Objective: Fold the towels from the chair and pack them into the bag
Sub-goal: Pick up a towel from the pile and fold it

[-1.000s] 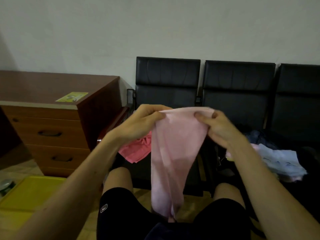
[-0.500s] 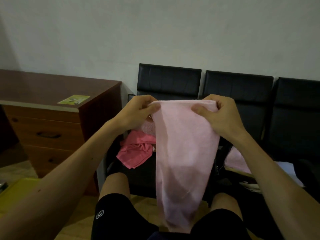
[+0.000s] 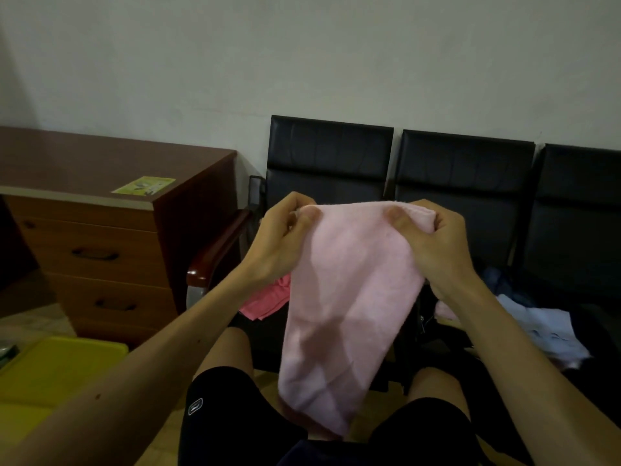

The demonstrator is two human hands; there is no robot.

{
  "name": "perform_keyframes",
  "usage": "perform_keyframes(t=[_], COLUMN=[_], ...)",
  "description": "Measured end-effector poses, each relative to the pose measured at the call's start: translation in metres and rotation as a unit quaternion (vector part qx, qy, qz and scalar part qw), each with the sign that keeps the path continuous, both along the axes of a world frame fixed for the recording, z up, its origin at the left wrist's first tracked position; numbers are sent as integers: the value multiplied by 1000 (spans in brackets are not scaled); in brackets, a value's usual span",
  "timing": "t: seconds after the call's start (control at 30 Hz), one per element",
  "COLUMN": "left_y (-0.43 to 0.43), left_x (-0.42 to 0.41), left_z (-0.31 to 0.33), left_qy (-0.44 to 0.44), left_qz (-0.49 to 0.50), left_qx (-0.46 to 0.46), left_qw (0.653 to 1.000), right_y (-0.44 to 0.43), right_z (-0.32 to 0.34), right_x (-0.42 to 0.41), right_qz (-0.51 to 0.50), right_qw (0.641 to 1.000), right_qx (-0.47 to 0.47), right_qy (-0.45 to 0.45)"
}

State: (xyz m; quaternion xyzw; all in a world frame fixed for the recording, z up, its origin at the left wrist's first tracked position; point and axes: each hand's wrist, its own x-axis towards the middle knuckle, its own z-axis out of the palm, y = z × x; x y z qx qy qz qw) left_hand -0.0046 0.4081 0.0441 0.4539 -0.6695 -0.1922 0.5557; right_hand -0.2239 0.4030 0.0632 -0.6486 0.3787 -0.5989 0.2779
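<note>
My left hand [image 3: 285, 237] and right hand [image 3: 440, 250] pinched the pink towel [image 3: 349, 297] by its top edge, hanging below my fingers [image 3: 447, 222], mid-fold; coral towel [image 3: 268, 302] and pale towels [image 3: 544, 331] beyond them awaited folding, bag unseen.

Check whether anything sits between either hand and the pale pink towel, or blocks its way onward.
Nothing visible does. The left hand and right hand both pinch the top edge of the pale pink towel, which hangs down from them. No bag can be clearly made out in this view, so the path to it cannot be judged.
</note>
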Motion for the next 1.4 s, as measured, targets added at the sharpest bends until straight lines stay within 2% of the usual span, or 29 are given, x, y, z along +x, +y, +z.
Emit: perform_keyframes(t=[0.13, 0.23, 0.3, 0.43, 0.67, 0.9, 0.97, 1.03, 1.1, 1.17, 1.2, 1.27, 1.4], left_y=[7, 10, 12, 14, 15, 12, 9, 7, 6, 3, 1, -3, -14], left_x=[-5, -7, -8, -1, 8, -17, -25, -31, -33, -29, -26, -18, 4], left_z=[0, -1, -4, -5, 3, 16, 11, 5, 2, -2, -3, -5, -9], left_qy=[31, -21, -45, -59, -124, -77, -39, 25, 80, 112, 121, 124, 107], left_qz=[-36, -130, -152, -145, -156, -194, -189, -189, -198, -196, -187, -157, -71], left_qx=[39, 76, 91, 111, 160, 148, 158, 183, 211, 226, 226, 224, 205], left_qw=[998, 988, 983, 981, 967, 967, 968, 964, 954, 948, 948, 954, 970], right_y=[2, -1, -3, -8, -9, -13, -8, -2, 4, 22, 26, 30, 21], right_z=[-9, -16, -25, -38, -45, -67, -83, -91, -107, -126, -138, -153, -132], right_x=[-4, -3, -2, -7, -16, -14, -6, 9, 22, 23, 17, 7, 14], right_qz=[37, 43, 49, 37, 40, 42, 47, 184, 403, 318, 262, 236, 178], right_qw=[996, 992, 989, 980, 982, 945, 934, 922, 864, 877, 891, 890, 909], right_qx=[80, 113, 135, 183, 180, 294, 320, 295, 227, 344, 363, 378, 358], right_qy=[-34, -41, -36, -72, -50, -136, -151, -167, -197, -109, -83, -95, -117])
